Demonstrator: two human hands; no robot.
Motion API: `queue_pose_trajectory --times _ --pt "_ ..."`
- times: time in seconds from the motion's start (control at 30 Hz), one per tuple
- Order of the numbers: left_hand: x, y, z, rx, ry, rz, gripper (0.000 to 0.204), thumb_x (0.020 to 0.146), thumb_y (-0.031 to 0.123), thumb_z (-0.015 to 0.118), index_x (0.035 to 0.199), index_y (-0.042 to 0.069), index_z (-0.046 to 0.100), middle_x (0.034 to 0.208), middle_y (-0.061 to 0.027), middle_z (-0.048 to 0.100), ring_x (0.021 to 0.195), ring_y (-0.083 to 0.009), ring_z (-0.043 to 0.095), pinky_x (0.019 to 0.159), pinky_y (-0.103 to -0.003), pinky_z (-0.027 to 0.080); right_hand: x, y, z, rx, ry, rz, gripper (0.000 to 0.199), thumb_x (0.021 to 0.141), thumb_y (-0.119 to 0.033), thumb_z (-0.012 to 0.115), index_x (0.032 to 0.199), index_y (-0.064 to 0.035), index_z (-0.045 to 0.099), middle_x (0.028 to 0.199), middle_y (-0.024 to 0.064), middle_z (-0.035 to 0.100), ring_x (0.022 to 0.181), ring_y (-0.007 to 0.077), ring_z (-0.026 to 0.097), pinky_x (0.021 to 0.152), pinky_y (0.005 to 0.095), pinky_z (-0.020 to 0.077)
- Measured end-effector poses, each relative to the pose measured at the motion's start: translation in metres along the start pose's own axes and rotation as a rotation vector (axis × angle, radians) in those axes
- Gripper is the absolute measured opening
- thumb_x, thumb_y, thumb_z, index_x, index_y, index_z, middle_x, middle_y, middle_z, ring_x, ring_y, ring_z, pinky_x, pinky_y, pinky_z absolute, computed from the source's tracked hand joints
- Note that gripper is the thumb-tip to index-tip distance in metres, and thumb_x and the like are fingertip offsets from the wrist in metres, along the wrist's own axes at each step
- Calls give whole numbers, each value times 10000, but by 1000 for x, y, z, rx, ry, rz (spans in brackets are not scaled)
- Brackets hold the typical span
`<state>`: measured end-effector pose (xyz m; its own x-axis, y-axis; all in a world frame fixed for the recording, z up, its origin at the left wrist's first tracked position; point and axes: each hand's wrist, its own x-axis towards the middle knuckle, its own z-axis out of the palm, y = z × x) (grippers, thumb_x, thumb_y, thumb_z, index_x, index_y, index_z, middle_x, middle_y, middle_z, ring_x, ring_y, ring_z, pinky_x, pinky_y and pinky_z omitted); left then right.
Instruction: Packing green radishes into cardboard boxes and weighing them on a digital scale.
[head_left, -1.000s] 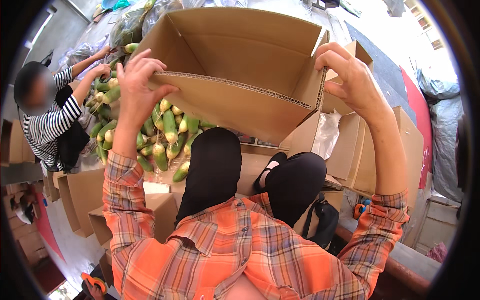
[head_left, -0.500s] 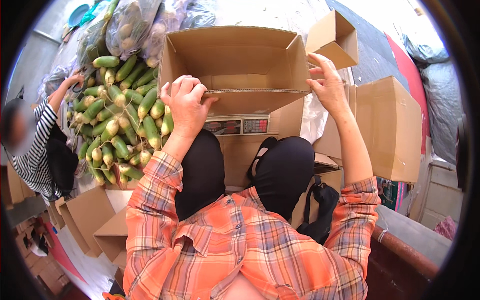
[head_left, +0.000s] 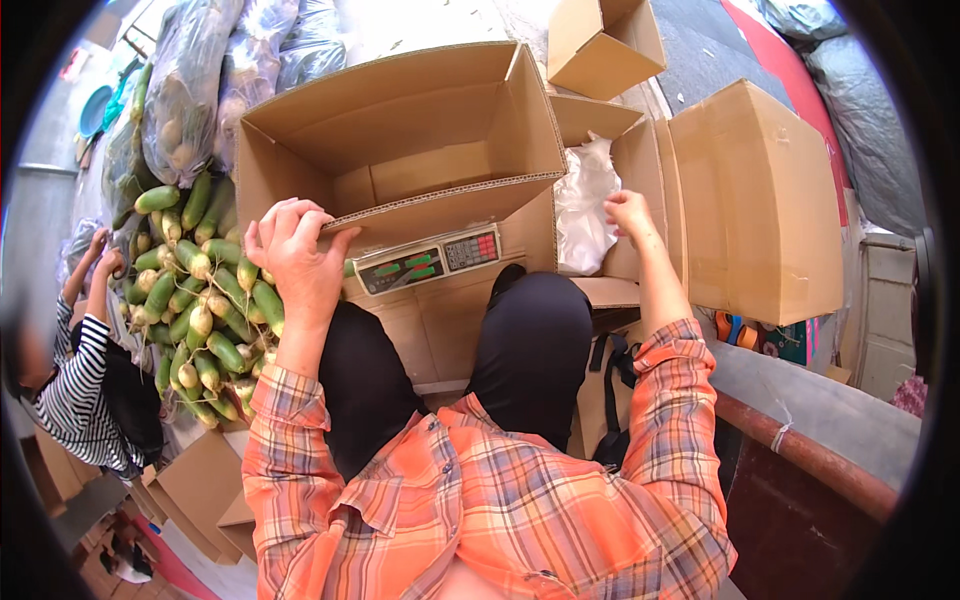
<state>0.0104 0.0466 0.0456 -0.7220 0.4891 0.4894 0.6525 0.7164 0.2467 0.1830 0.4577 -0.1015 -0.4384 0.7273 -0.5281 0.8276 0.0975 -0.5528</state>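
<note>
An open cardboard box (head_left: 420,160) stands before me, with no contents showing inside. My left hand (head_left: 300,240) is closed over its near rim at the left corner, thumb along the near wall. Under the box a digital scale (head_left: 428,258) shows its display and keypad; its platform is hidden. To the right, white plastic bags (head_left: 585,205) lie in a second cardboard box (head_left: 635,160). My right hand (head_left: 630,213) is there with fingers pinched together at the edge of the white plastic, seemingly on a bag.
Many green radishes (head_left: 200,300) are heaped at the left, with filled clear bags (head_left: 185,100) behind. A person in a striped top (head_left: 75,400) sits beside the heap. More cardboard boxes (head_left: 755,200) stand right and a smaller box (head_left: 605,50) at the back.
My right hand has left the open box's right side and come down to the white plastic. My left hand stays on the rim. The view has shifted and tilted.
</note>
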Motion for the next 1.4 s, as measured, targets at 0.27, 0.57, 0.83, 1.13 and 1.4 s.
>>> queue_pose_trajectory --times 0.27,0.57,0.83,1.13,1.4 --pt "-1 -6 3 90 11 77 308 624 242 764 805 107 555 895 -28 567 932 -227 518 879 -380 299 6 23 72 -331 -522 133 436 768 -236 637 1196 -216 558 1142 70 579 1016 240 552 745 469 486" --pt "0 -5 3 122 -21 99 307 670 296 732 817 97 550 902 -37 569 915 -229 511 884 -381 289 51 76 112 -445 85 -26 199 728 -197 651 920 -162 689 966 115 651 966 255 607 819 329 477" --pt "0 -2 3 96 -11 82 298 661 282 734 812 101 552 875 -26 569 896 -220 517 864 -373 299 14 42 54 -468 -29 -56 346 630 -268 761 902 -71 673 946 123 655 884 241 629 775 345 494" --pt "-4 1 4 80 -40 62 289 643 253 743 790 106 542 862 -32 559 893 -228 506 841 -376 300 16 47 105 -1157 -364 -92 459 732 -399 667 1031 -52 637 1076 113 620 1003 272 595 768 362 514" --pt "4 -4 4 92 -20 84 295 645 261 743 796 104 543 866 -34 566 872 -230 517 840 -373 302 40 57 90 -642 -47 13 420 769 -372 624 989 -15 627 1047 186 610 998 328 579 837 395 470"
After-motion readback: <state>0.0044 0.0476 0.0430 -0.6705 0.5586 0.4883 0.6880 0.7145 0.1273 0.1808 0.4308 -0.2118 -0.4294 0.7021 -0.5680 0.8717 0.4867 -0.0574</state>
